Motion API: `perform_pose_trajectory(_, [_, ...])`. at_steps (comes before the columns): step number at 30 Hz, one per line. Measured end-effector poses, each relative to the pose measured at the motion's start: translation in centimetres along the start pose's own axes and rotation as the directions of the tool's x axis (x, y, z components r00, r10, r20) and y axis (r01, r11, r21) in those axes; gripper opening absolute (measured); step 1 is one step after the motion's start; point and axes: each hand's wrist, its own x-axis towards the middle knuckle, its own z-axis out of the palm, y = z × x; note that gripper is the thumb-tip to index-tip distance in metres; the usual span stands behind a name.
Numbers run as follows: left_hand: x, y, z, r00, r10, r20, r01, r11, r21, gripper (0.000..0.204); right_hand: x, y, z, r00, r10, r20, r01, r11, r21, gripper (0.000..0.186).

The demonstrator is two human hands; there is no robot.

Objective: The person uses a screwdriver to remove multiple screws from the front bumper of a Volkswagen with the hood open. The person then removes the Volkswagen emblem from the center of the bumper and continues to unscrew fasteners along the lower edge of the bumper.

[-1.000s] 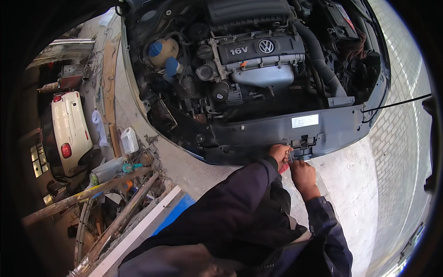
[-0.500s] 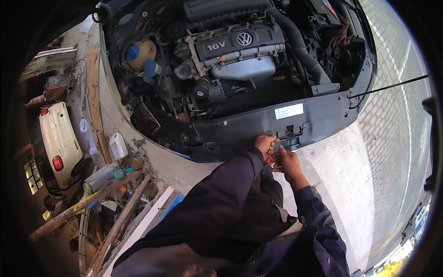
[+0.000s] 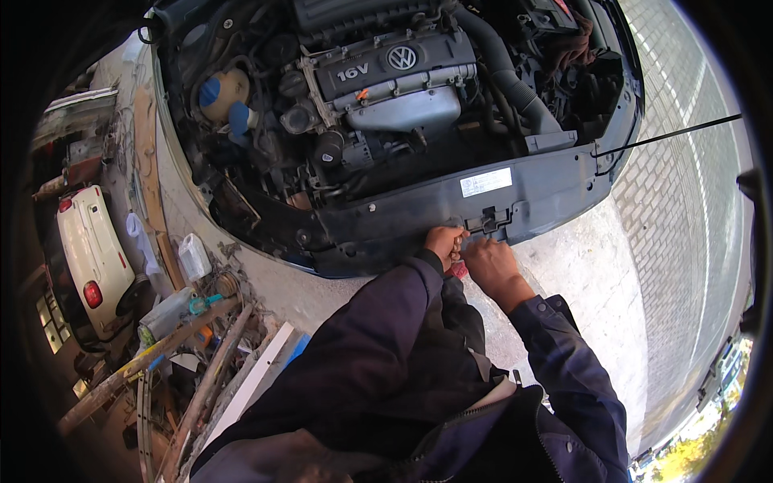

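At the front edge of an open car engine bay, my two hands are close together beside the dark front panel [image 3: 403,211]. My left hand [image 3: 444,245] is closed, its fingers curled. To its right my right hand [image 3: 494,267] is also closed, knuckles up and fingertips bent inward. What either hand grips is hidden or too small to make out. Below and between the hands shows a small reddish patch [image 3: 459,270] of unclear kind. Just beyond my hands lies the black hood latch [image 3: 489,219], and a white label [image 3: 486,183] sits on the panel above it.
Beyond the panel is the engine [image 3: 394,68], with a blue-capped reservoir [image 3: 224,95] at left. A thin black rod [image 3: 668,135] slants out at right. Boards, pipes and clutter [image 3: 193,354] fill the lower left, near a white plastic jug [image 3: 194,258]. Farther left stands a cream car [image 3: 97,241].
The whole view has shifted, so the car appears a little farther left and up. My right hand has turned from extended fingers to a curled, knuckles-up pose. My left hand stays closed.
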Motion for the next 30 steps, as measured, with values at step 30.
perform_pose_trajectory(30, [0.3,-0.9,0.4,0.998,0.057,-0.036,-0.06,0.995,-0.079,0.02,-2.5,1.4,-0.1,0.987,0.035,-0.155,-0.017,0.992,0.122,0.02])
